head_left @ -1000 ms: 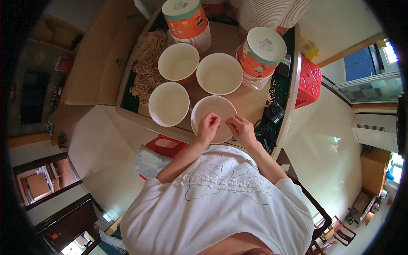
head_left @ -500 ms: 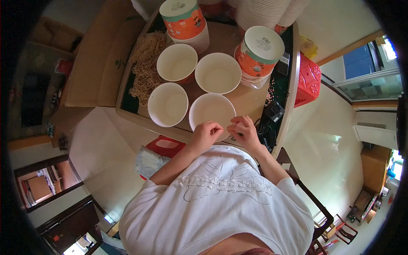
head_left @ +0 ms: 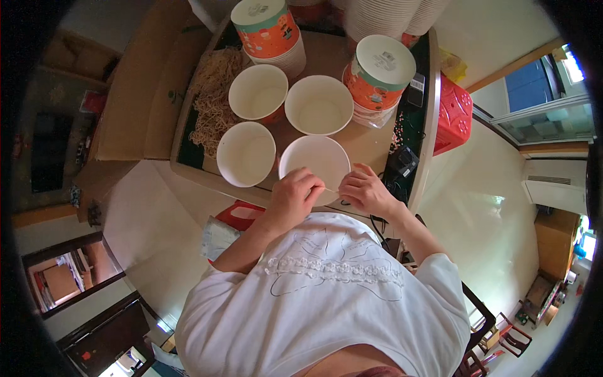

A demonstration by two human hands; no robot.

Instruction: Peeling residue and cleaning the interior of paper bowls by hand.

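Four open white paper bowls stand on the brown table (head_left: 370, 141). The nearest bowl (head_left: 314, 160) is right in front of me. My left hand (head_left: 294, 196) and my right hand (head_left: 365, 191) meet at its near rim, fingers curled. Between them they pinch a thin pale strip (head_left: 331, 189); what it is I cannot tell. The other open bowls sit to the left (head_left: 245, 152), at the back left (head_left: 257, 93) and at the back middle (head_left: 318, 105).
A heap of dry noodles (head_left: 210, 103) lies at the table's left. Lidded orange bowls stand at the back (head_left: 265, 25) and on the right (head_left: 380, 69), white bowl stacks (head_left: 383, 16) behind. A black device (head_left: 402, 164), a red crate (head_left: 453, 113), and a cardboard box (head_left: 135, 94) are nearby.
Both hands have drawn back from over the nearest bowl to its near rim, still pinching together.
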